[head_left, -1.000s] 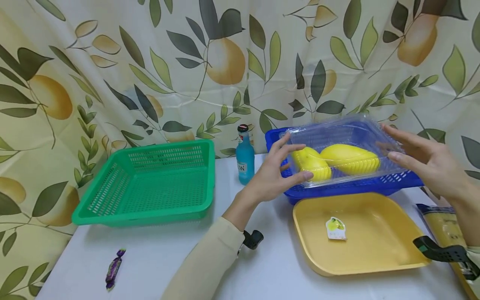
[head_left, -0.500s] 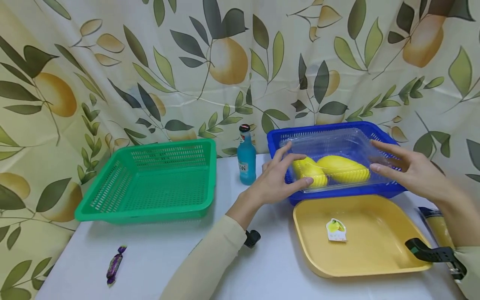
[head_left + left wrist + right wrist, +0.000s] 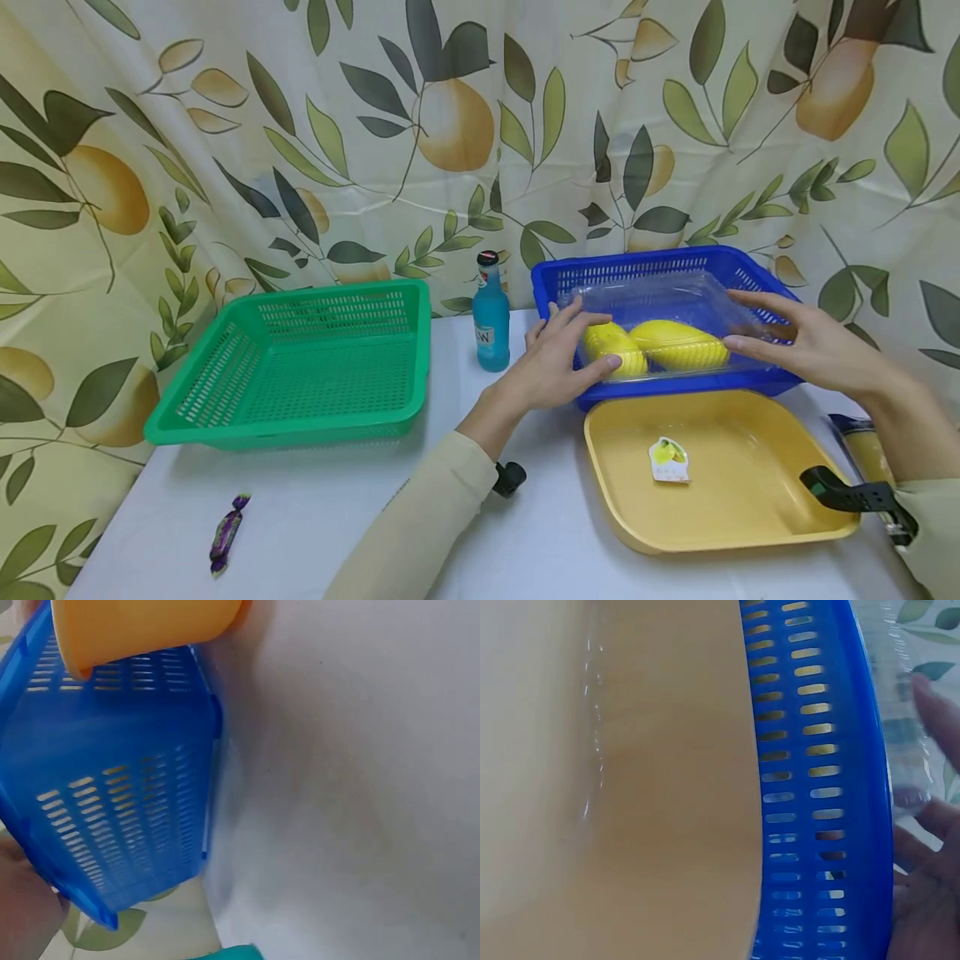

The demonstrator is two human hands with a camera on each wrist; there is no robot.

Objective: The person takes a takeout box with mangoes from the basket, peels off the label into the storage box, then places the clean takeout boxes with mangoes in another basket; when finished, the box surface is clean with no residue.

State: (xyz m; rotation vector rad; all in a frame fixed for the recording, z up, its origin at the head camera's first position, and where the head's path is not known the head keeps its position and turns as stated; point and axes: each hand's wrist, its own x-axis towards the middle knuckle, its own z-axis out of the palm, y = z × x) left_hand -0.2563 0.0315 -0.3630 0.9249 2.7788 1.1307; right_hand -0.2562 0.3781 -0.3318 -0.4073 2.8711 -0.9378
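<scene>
A clear plastic box point(image 3: 678, 292) with two yellow fruits point(image 3: 678, 346) visible through it sits tilted inside the blue basket point(image 3: 697, 384). My left hand point(image 3: 551, 358) grips its left end, thumb along the front edge and fingers farther back. At the right end my right hand point(image 3: 813, 346) holds the box between thumb and fingers. In the left wrist view only part of the left hand point(image 3: 26, 904) shows, beside the basket's wall. The right wrist view has the right hand point(image 3: 930, 892) at the clear box beyond the basket's rim.
A yellow tray point(image 3: 720, 500) with a fruit-picture label point(image 3: 670, 461) stands right in front of the blue basket. Left of the basket is a blue bottle point(image 3: 491, 325), then a green basket point(image 3: 322, 367). A purple wrapped candy point(image 3: 227, 535) lies front left; a yellowish packet point(image 3: 870, 450) lies far right.
The clear box has come down and slightly left into the blue basket, carried by both hands. The right hand has shifted left and lower; the left hand has moved little.
</scene>
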